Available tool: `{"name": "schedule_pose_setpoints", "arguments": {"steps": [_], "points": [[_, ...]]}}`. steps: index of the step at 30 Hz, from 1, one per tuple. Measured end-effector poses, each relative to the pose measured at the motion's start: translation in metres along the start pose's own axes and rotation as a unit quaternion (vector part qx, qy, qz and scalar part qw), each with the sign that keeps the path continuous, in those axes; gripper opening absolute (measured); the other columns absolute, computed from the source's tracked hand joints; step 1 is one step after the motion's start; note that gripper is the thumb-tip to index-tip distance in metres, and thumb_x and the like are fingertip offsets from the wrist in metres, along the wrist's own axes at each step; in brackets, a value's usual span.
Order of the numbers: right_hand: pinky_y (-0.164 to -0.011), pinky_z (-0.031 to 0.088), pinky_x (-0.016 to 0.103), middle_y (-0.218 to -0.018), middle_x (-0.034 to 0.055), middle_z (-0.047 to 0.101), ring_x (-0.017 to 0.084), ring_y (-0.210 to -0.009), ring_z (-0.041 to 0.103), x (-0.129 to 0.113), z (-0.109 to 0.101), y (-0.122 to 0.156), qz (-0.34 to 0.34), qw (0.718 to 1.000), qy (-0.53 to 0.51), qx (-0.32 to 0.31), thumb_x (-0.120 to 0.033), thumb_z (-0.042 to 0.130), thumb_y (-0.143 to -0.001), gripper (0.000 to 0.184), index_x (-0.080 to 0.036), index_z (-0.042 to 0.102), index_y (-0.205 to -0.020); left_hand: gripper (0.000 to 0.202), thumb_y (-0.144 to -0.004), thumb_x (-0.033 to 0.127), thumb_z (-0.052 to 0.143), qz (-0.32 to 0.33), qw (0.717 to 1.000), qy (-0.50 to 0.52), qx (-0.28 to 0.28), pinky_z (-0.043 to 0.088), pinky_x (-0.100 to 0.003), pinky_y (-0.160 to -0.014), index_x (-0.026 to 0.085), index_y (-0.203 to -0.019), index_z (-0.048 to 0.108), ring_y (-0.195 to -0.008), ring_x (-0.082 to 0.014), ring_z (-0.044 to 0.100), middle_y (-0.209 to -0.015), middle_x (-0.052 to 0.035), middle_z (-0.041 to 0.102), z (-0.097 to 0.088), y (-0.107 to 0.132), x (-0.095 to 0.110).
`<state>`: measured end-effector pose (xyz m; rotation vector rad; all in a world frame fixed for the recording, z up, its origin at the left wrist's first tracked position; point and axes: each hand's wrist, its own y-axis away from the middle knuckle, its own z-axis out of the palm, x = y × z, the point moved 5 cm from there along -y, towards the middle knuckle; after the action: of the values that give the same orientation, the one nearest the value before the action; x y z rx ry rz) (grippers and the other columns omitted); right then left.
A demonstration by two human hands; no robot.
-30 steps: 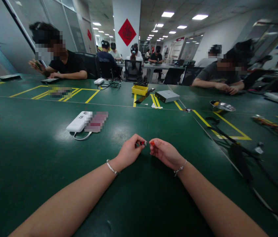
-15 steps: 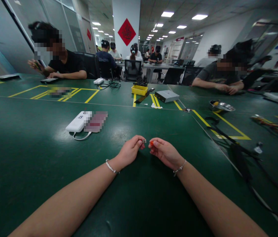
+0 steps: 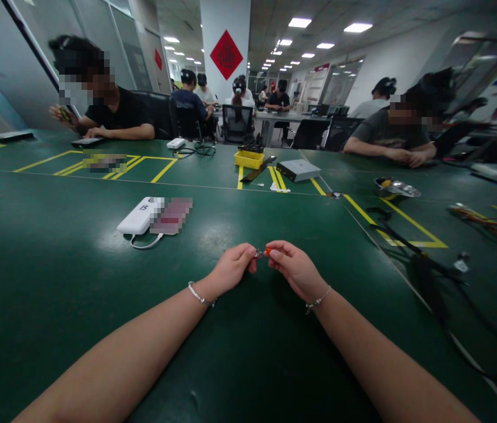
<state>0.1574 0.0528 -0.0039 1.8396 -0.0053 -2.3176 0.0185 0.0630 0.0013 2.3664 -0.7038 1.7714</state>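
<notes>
From the head view, here's the white power bank, our landmark on the green table, and the action is to its right and nearer the wearer. The left hand has its grip closed, thumb against finger, on a small metallic piece; across from it, the right hand pinches a little orange piece, grip narrowed to the tips. Such delicate holds probably suit parts this tiny, leaving the facing ends uncovered and in sight. They're just beside each other; whether they touch is too small to tell! Against the power bank's right side lies a pixelated slab, with a white cable looping in front, its short reach perhaps explaining that closeness. Well beyond the power bank, to the right, a yellow tray seems to corral dark cables, with a grey box farther right.
</notes>
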Motion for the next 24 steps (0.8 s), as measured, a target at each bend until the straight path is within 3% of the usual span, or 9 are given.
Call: {"name": "schedule_pose_setpoints", "arguments": {"steps": [4, 9, 14, 18, 24], "points": [[-0.067, 0.040, 0.030, -0.072, -0.0005, 0.060, 0.012, -0.065, 0.051, 0.001, 0.004, 0.000, -0.022, 0.998, 0.052, 0.006, -0.030, 0.069, -0.061, 0.020, -0.020, 0.062, -0.078, 0.030, -0.086, 0.033, 0.038, -0.027, 0.999, 0.012, -0.016, 0.041, -0.023, -0.060, 0.015, -0.069, 0.054, -0.057, -0.0100, 0.050, -0.060, 0.0012, 0.055, 0.003, 0.000, 0.000], [-0.069, 0.041, 0.030, -0.071, -0.0003, 0.060, 0.012, -0.066, 0.052, 0.005, 0.003, -0.002, -0.025, 0.997, 0.074, 0.011, -0.029, 0.068, -0.062, 0.019, -0.019, 0.062, -0.077, 0.018, -0.083, 0.029, 0.045, -0.038, 0.994, 0.100, -0.005, 0.044, -0.023, -0.060, 0.016, -0.095, 0.050, -0.061, -0.0101, 0.054, -0.066, 0.0015, 0.057, 0.004, -0.001, -0.005], [-0.070, 0.041, 0.030, -0.072, 0.0005, 0.062, 0.012, -0.067, 0.054, 0.010, 0.002, -0.004, -0.028, 0.998, 0.062, 0.005, -0.029, 0.067, -0.064, 0.019, -0.018, 0.061, -0.078, 0.016, -0.083, 0.025, 0.044, -0.030, 0.992, 0.123, -0.015, 0.047, -0.026, -0.066, 0.015, -0.094, 0.050, -0.068, -0.0110, 0.057, -0.074, -0.0012, 0.059, 0.005, -0.001, -0.007], [-0.071, 0.042, 0.032, -0.073, 0.0014, 0.063, 0.013, -0.067, 0.055, 0.010, 0.002, -0.005, -0.023, 0.999, 0.043, 0.005, -0.030, 0.067, -0.064, 0.020, -0.018, 0.061, -0.078, 0.019, -0.078, 0.019, 0.050, -0.022, 0.998, 0.064, -0.010, 0.046, -0.025, -0.064, 0.017, -0.097, 0.050, -0.067, -0.0109, 0.058, -0.072, 0.0006, 0.060, 0.006, 0.000, -0.009], [-0.068, 0.043, 0.030, -0.070, 0.0005, 0.063, 0.011, -0.063, 0.056, 0.010, -0.001, -0.004, -0.005, 0.999, 0.019, 0.037, -0.030, 0.072, -0.058, 0.024, -0.017, 0.061, -0.075, 0.014, -0.081, 0.026, 0.049, 0.001, 0.994, -0.107, 0.028, 0.043, -0.023, -0.058, 0.019, -0.092, 0.055, -0.062, -0.0112, 0.057, -0.070, 0.0012, 0.062, 0.004, 0.003, -0.002]]}}
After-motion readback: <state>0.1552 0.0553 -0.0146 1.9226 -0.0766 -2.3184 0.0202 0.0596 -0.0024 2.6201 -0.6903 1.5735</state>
